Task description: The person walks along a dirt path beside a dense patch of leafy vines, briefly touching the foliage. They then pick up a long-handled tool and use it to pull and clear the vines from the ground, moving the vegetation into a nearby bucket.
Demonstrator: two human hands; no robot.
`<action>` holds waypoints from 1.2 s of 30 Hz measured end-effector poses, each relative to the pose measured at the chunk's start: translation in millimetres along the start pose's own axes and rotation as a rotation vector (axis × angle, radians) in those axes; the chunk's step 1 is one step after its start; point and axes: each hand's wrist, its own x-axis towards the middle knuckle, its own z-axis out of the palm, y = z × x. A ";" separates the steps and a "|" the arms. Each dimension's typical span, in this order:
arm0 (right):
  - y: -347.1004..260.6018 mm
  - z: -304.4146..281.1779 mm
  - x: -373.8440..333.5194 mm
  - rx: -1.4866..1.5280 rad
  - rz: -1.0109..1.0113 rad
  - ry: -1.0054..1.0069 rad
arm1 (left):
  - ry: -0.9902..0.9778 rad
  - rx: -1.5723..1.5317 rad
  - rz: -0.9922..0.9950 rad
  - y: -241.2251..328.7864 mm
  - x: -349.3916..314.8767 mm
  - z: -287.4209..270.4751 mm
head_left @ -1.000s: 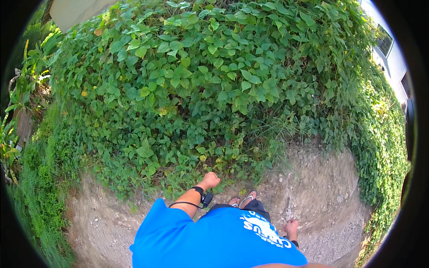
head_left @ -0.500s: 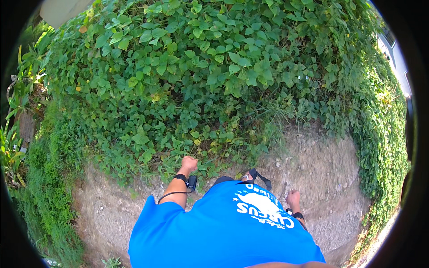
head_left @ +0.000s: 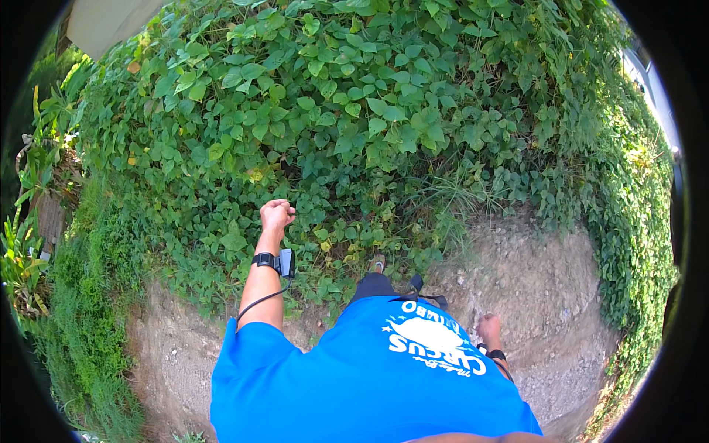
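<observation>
My left hand (head_left: 277,214) is stretched forward over the leafy vines (head_left: 332,181), its fingers curled closed and no object showing in them. On that wrist sits a black strap (head_left: 264,259) with a small grey box (head_left: 286,263), and a dark cable (head_left: 258,301) runs from it up to my blue sleeve. My right hand (head_left: 489,328) hangs low at my right side over the bare dirt, also curled closed with nothing visible in it. A dark band (head_left: 495,354) circles the right wrist. My sandalled foot (head_left: 378,263) shows ahead of my dark shorts (head_left: 371,286).
Dense green vines rise in front and curve down the right side. Pale stony dirt (head_left: 535,273) lies underfoot. Grass (head_left: 96,325) grows at the left, near a weathered piece of wood (head_left: 50,219). A pale flat thing (head_left: 107,26) juts in at the upper left.
My left arm has swung forward and a little left, up over the vines. A sandalled foot now shows ahead of the shorts. My right hand stays low, almost in place.
</observation>
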 end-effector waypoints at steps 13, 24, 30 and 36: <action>-122.0 -31.9 -58.5 0.127 0.332 0.009 | -0.236 0.069 0.414 210.0 134.7 128.8; -248.3 -44.4 -107.8 0.138 0.489 0.131 | -0.003 0.272 0.680 312.7 311.1 248.2; -292.6 -40.9 -124.6 0.112 0.589 0.101 | -0.024 0.358 0.664 340.7 365.1 283.1; -322.3 -36.5 -126.4 0.128 0.523 0.119 | -0.286 0.106 0.537 342.0 409.2 311.7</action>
